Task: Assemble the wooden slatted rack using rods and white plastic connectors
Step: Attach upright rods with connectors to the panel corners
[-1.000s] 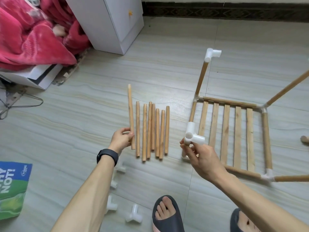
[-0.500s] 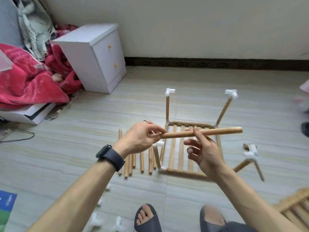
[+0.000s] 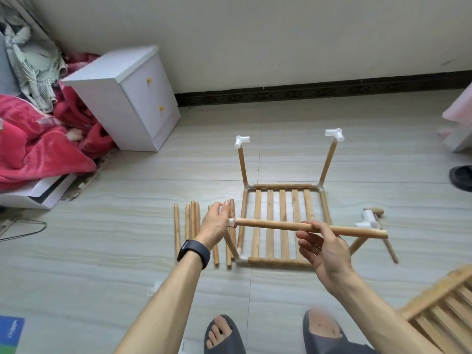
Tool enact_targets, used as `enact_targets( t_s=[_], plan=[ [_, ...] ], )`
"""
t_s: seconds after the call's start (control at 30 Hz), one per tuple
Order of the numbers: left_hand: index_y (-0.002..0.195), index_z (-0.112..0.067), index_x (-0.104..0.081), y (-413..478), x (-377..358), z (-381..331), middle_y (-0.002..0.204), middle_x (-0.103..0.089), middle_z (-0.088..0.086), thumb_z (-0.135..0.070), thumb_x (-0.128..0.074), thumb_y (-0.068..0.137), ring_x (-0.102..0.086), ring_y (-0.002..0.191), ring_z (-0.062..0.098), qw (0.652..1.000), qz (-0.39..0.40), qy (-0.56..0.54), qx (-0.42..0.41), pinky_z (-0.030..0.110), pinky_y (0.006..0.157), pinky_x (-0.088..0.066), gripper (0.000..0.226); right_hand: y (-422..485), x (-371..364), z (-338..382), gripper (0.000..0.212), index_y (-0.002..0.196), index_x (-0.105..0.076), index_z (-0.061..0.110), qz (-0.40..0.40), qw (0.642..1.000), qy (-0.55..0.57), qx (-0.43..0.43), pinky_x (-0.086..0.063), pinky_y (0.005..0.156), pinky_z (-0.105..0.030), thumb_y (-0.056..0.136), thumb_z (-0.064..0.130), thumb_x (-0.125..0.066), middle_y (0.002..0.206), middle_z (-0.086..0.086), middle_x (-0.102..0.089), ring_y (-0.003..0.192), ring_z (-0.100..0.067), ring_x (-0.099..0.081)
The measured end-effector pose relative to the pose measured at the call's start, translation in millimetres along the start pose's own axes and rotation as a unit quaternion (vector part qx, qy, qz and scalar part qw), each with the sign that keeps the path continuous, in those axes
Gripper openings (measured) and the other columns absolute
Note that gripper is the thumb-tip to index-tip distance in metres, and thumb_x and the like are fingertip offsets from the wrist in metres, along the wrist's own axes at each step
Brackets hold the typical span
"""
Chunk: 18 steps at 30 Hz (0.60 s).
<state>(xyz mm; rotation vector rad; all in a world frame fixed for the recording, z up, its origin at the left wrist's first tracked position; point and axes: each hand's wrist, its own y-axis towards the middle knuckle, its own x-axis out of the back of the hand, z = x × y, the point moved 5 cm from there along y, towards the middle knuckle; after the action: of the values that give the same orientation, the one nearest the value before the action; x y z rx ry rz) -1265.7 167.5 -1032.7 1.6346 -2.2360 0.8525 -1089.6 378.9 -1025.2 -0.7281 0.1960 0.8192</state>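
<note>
Wooden rod point(image 3: 306, 227): I am seeing it lying nearly level in the air above the rack, held by both hands, its right end sticking out free past the right hand.
Left hand point(image 3: 214, 226): it is gripping the rod's left end, fingers curling round the white connector point(image 3: 231, 222) sitting on that end.
Right hand point(image 3: 325, 249): thumb and forefinger are pinching the rod past its middle; the other fingers are hanging loosely curled below it.
Slatted rack point(image 3: 283, 203): it is lying flat on the floor point(image 3: 102, 251), with legs standing up from its two far corners, each carrying a corner connector point(image 3: 241, 141) on top.
Loose rods point(image 3: 176, 231): they are lying side by side on the floor just left of the rack, partly hidden behind the left hand.
Second slatted panel point(image 3: 444, 305): it is showing at the lower right edge.
Watch point(image 3: 194, 252): a dark band is sitting on the left wrist.
Writing: a blue and green packet point(image 3: 11, 333) is lying at the lower left corner; I am finding its print too blurred to read.
</note>
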Motion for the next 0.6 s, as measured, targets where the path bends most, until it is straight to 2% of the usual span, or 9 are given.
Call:
enact_targets(
  t_s=[0.07, 0.13, 0.3, 0.47, 0.6],
  plan=[
    [0.097, -0.012, -0.051, 2.7, -1.3, 6.2, 0.087, -0.061, 0.008, -0.056, -0.032, 0.104, -0.057, 0.071, 0.011, 1.0, -0.018, 0.015, -0.006, 0.027, 0.061, -0.041, 0.049, 4.2, -1.3, -4.0, 0.021, 0.088, -0.07, 0.007, 0.004, 1.0, 0.004, -0.006, -0.055, 0.052, -0.026, 0.097, 0.025, -0.064, 0.074, -0.014, -0.071, 0.056, -0.017, -0.064],
    [0.093, -0.013, -0.05, 3.8, -1.5, 9.2, 0.081, -0.051, 0.002, -0.054, -0.034, 0.104, -0.054, 0.069, 0.013, 0.999, -0.036, -0.008, -0.015, 0.024, 0.058, -0.042, 0.046, 8.2, -2.2, -9.3, 0.022, 0.09, -0.069, 0.005, 0.002, 1.0, 0.007, -0.014, -0.055, 0.052, -0.026, 0.097, 0.025, -0.063, 0.073, -0.013, -0.07, 0.056, -0.017, -0.064],
    [0.089, -0.017, -0.049, -0.6, -2.3, 13.3, 0.084, -0.048, 0.002, -0.05, -0.034, 0.106, -0.055, 0.076, 0.021, 0.996, -0.05, -0.07, -0.011, 0.039, 0.072, -0.057, 0.04, 17.6, -5.4, -15.8, 0.021, 0.086, -0.068, 0.007, -0.01, 1.0, 0.02, -0.017, -0.055, 0.052, -0.026, 0.097, 0.025, -0.065, 0.07, -0.011, -0.07, 0.056, -0.017, -0.065],
    [0.09, -0.019, -0.047, -4.0, -2.3, 17.9, 0.083, -0.054, 0.003, -0.049, -0.033, 0.106, -0.06, 0.068, 0.015, 0.996, -0.047, -0.081, 0.002, 0.022, 0.059, -0.046, 0.036, 24.0, -14.2, -19.7, 0.023, 0.084, -0.069, 0.006, 0.02, 1.0, -0.002, -0.006, -0.057, 0.054, -0.026, 0.098, 0.024, -0.066, 0.071, -0.012, -0.071, 0.057, -0.017, -0.066],
    [0.087, -0.019, -0.042, 0.1, 1.8, 17.9, 0.077, -0.048, -0.001, -0.046, -0.034, 0.107, -0.056, 0.062, 0.012, 0.998, -0.033, -0.053, -0.021, 0.02, 0.055, -0.046, 0.035, 27.2, -28.4, -17.6, 0.023, 0.085, -0.071, 0.006, 0.062, 0.997, -0.037, -0.006, -0.059, 0.057, -0.027, 0.097, 0.024, -0.066, 0.074, -0.013, -0.073, 0.062, -0.018, -0.07]
  ],
)
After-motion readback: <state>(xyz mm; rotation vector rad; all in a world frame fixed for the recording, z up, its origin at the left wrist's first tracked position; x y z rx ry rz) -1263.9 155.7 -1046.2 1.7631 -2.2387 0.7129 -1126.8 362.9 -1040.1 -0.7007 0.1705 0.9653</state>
